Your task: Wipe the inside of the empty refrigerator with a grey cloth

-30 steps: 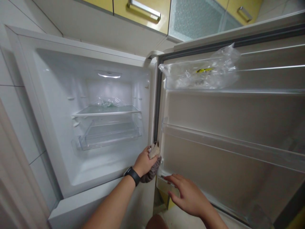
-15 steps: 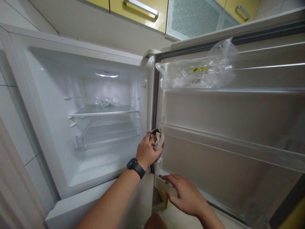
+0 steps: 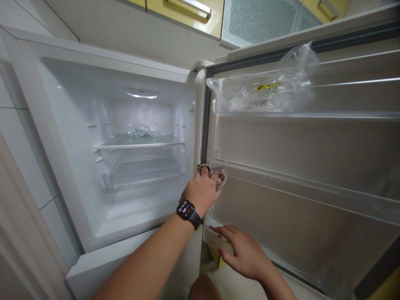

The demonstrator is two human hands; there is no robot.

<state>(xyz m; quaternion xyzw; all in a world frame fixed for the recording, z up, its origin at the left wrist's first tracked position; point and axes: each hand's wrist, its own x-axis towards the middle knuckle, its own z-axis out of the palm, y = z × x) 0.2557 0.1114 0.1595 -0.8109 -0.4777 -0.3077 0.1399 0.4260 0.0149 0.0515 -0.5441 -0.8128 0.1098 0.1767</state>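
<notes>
My left hand [image 3: 203, 189], with a black watch [image 3: 188, 211] on its wrist, is closed on a crumpled greyish-brown cloth [image 3: 221, 178]. It presses the cloth at the hinge side of the open fridge door [image 3: 300, 146], by the dark door seal [image 3: 204, 121] and the end of the middle door shelf [image 3: 281, 179]. Part of the cloth is hidden under the hand. Lower down, my right hand [image 3: 242, 250] is open, fingers stretched toward the left end of the bottom door shelf [image 3: 212, 238]; whether they touch it I cannot tell.
To the left stands the open fridge compartment [image 3: 71, 166], with a glass shelf [image 3: 140, 141] bearing a clear plastic bag [image 3: 142, 130], and a clear drawer [image 3: 143, 175] below. Another plastic bag [image 3: 281, 93] sits in the top door shelf. Yellow cabinets [image 3: 184, 18] hang above.
My left hand has moved slightly up and right with the cloth, and its wrist has turned so the watch face shows. My right hand has hardly moved. The view has shifted a little.
</notes>
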